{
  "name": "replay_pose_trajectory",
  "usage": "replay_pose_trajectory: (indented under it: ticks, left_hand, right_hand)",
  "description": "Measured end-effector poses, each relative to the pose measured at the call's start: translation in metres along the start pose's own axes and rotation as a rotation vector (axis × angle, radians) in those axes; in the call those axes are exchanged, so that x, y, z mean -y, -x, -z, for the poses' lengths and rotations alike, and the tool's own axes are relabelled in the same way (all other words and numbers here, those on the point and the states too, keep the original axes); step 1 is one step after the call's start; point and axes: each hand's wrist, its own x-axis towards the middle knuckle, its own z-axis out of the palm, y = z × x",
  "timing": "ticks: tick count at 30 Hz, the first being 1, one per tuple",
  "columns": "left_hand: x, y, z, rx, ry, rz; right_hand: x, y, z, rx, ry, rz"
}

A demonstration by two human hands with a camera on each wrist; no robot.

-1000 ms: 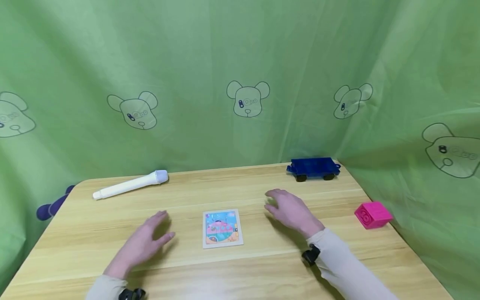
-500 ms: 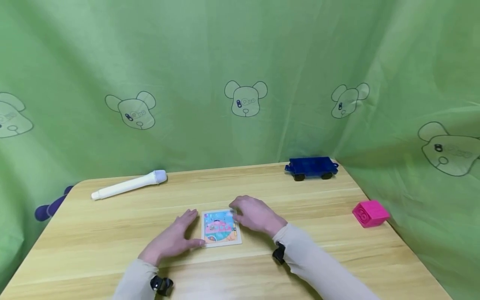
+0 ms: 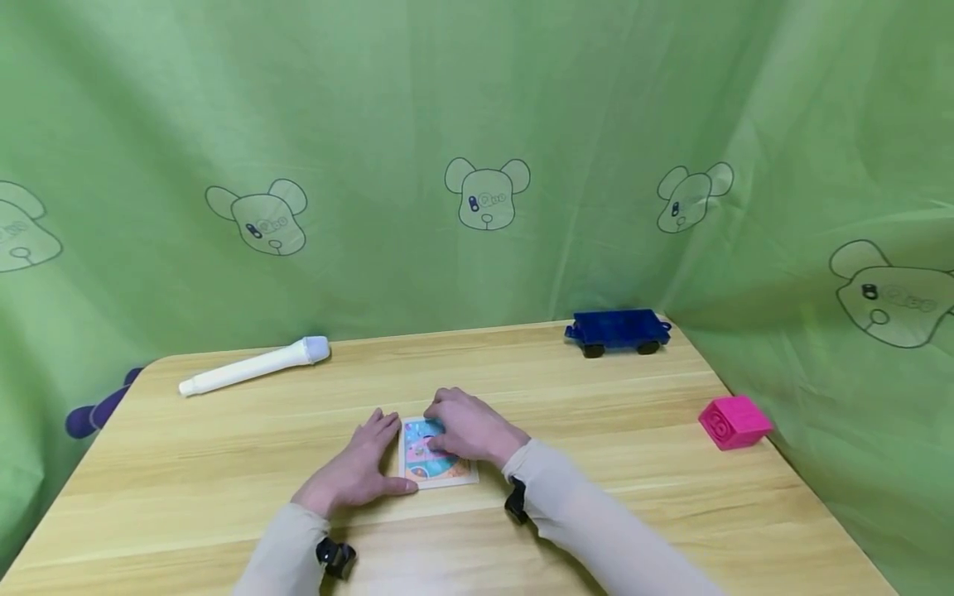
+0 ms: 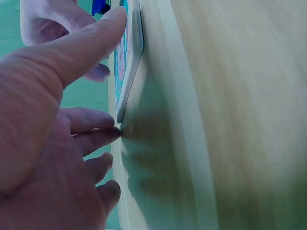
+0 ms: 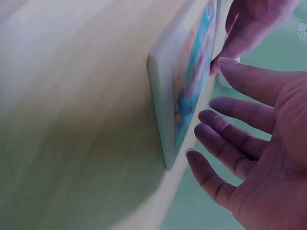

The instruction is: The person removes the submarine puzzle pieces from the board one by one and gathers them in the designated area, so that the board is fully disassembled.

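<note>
A small picture puzzle (image 3: 447, 474) in a pale square frame lies flat on the wooden table, its print blue, pink and orange. My left hand (image 3: 356, 470) is at its left side, the thumb resting on the near left corner and the straight fingers along the left edge. Over the puzzle's upper right part hovers my right hand (image 3: 477, 430), covering some of the picture. In the right wrist view the fingers of the right hand (image 5: 288, 148) are relaxed and spread, with nothing between them. The left wrist view shows the left thumb (image 4: 86, 50) over the frame's rim.
A white toy microphone (image 3: 253, 367) lies at the back left. At the back right stands a blue wheeled toy wagon (image 3: 619, 329). A pink block (image 3: 735, 422) sits near the right edge. A purple object (image 3: 100, 411) shows beyond the left edge. Green curtain (image 3: 373, 265) encloses the table.
Both hands have moved inward from either side to the puzzle. The left thumb has come onto its near left corner, and the right hand has moved left over it. The puzzle has stayed put.
</note>
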Motion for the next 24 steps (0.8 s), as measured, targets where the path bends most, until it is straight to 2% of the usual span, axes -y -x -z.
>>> replay_pose_trajectory:
  ticks: [5, 15, 24]
  left_hand:
    - [-0.001, -0.001, -0.001, -0.001, -0.026, -0.008]
    - [-0.003, -0.002, 0.000, 0.020, -0.053, 0.018]
    - [-0.003, -0.002, 0.000, 0.025, -0.046, 0.012]
  right_hand:
    - [0.005, -0.009, -0.007, 0.016, 0.011, -0.003]
    - [0.012, -0.014, -0.010, 0.002, 0.040, -0.008]
    - [0.013, -0.017, -0.010, 0.035, -0.027, -0.048]
